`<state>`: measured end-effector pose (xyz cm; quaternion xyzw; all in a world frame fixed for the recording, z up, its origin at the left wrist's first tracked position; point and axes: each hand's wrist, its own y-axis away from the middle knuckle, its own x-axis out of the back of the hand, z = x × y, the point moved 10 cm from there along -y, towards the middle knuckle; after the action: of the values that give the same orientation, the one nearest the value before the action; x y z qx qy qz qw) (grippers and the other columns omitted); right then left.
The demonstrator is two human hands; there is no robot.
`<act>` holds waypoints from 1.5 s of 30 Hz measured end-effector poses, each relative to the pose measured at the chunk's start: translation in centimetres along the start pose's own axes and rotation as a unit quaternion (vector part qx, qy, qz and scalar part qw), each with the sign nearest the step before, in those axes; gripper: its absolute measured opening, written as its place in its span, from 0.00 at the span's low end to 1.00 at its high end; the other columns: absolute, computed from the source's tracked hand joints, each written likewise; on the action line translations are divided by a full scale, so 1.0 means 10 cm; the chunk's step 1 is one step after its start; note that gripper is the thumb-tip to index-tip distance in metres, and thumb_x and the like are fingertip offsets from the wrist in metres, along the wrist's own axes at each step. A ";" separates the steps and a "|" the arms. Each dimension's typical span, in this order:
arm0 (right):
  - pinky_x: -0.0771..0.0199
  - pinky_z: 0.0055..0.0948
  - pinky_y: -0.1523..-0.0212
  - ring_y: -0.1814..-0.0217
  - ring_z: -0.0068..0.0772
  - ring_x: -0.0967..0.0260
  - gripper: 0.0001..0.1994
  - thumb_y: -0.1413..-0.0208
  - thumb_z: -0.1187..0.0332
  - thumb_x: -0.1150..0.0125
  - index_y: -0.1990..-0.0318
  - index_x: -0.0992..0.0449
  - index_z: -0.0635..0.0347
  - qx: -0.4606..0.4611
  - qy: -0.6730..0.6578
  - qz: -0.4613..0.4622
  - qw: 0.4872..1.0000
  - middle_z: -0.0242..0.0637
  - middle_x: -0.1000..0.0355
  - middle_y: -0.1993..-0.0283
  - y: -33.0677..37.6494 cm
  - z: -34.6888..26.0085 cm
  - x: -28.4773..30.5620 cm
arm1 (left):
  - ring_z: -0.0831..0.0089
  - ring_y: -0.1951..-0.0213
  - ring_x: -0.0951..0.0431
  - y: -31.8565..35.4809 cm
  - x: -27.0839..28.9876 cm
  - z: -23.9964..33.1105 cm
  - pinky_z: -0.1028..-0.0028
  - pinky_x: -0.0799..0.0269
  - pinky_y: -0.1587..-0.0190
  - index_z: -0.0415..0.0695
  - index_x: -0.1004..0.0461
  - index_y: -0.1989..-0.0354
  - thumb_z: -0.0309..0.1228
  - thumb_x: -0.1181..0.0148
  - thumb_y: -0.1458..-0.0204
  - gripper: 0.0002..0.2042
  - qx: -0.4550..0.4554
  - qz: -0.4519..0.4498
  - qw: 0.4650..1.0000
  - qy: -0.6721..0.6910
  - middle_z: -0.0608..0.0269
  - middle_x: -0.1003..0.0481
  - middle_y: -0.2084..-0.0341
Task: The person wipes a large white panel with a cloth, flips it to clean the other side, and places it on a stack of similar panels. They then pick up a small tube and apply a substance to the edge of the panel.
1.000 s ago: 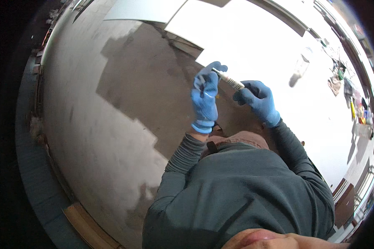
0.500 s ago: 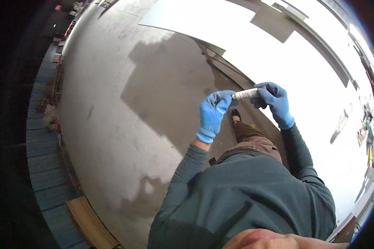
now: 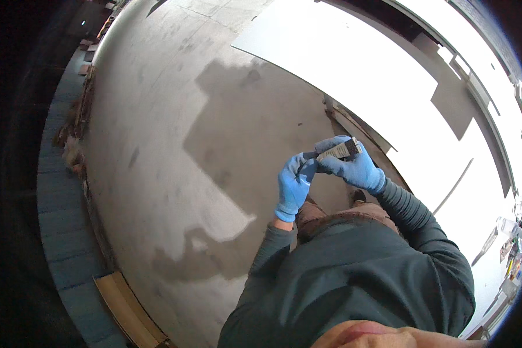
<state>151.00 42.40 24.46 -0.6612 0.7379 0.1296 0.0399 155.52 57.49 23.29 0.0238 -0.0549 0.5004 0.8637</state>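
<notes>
A small tube (image 3: 335, 152), pale with printing and a dark band near its flat end, lies between my blue-gloved hands above the floor. My right hand (image 3: 361, 170) is closed round it, thumb along the near side and fingers behind. The tube's flat end points up and to the right. At the other end, the fingers of my left hand (image 3: 293, 184) are pinched together against the tube's tip. The tip itself is covered by the gloves, so a cap cannot be made out.
A bright white tabletop (image 3: 330, 43) stretches along the right, with small tools and bottles (image 3: 511, 255) at its far right edge. Grey concrete floor (image 3: 151, 133) lies to the left, crossed by shadows. A brown cardboard piece (image 3: 127, 307) sits at the lower left beside ribbed blue-grey boards (image 3: 61, 214).
Both hands have come lower and closer together. My right hand has shifted its grip along the tube, whose flat end now tilts up more. The view has swung, moving the tabletop rightward.
</notes>
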 end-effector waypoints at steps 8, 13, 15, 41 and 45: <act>0.16 0.26 0.63 0.66 0.23 0.20 0.16 0.41 0.66 0.29 0.50 0.20 0.66 -0.008 0.011 0.066 0.998 0.38 0.18 0.62 -1.93 -0.19 -0.56 | 0.74 0.60 0.19 -1.80 1.29 0.05 0.71 0.23 0.56 0.36 0.23 0.56 0.31 0.41 0.34 0.10 -0.015 -0.141 0.989 -0.035 0.58 0.18 0.64; 0.16 0.29 0.52 0.56 0.27 0.19 0.17 0.40 0.69 0.30 0.47 0.22 0.69 -0.011 -0.072 0.150 0.986 0.41 0.18 0.57 -3.03 -0.07 -0.58 | 0.67 0.62 0.18 -3.13 1.69 -0.18 0.66 0.24 0.59 0.35 0.23 0.57 0.31 0.40 0.35 0.09 -0.090 -0.271 0.950 -0.123 0.54 0.18 0.65; 0.16 0.29 0.50 0.54 0.27 0.19 0.16 0.39 0.70 0.31 0.47 0.22 0.69 0.000 -0.094 0.174 0.980 0.42 0.18 0.55 -3.36 0.07 -0.50 | 0.63 0.63 0.18 -3.56 1.79 -0.37 0.66 0.24 0.59 0.35 0.23 0.56 0.31 0.40 0.36 0.10 -0.093 -0.308 0.938 -0.127 0.51 0.19 0.65; 0.24 0.34 0.65 0.73 0.38 0.24 0.17 0.50 0.63 0.24 0.54 0.18 0.56 0.065 0.392 0.408 0.822 0.36 0.18 0.66 -6.32 1.00 0.23 | 0.62 0.39 0.26 -6.42 2.38 -3.07 0.65 0.32 0.34 0.33 0.23 0.52 0.33 0.52 0.29 0.15 0.388 -0.259 0.838 0.282 0.45 0.31 0.34; 0.27 0.35 0.66 0.73 0.37 0.26 0.17 0.50 0.63 0.25 0.53 0.18 0.55 0.060 0.416 0.421 0.804 0.34 0.20 0.68 -6.37 1.07 0.16 | 0.60 0.34 0.30 -6.39 2.34 -3.07 0.63 0.37 0.30 0.33 0.24 0.51 0.33 0.53 0.29 0.15 0.431 -0.283 0.780 0.355 0.42 0.36 0.30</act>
<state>212.40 37.63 4.98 -0.2718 0.8960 -0.1984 -0.2898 224.68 48.80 -3.52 0.2292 0.4861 0.1780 0.8243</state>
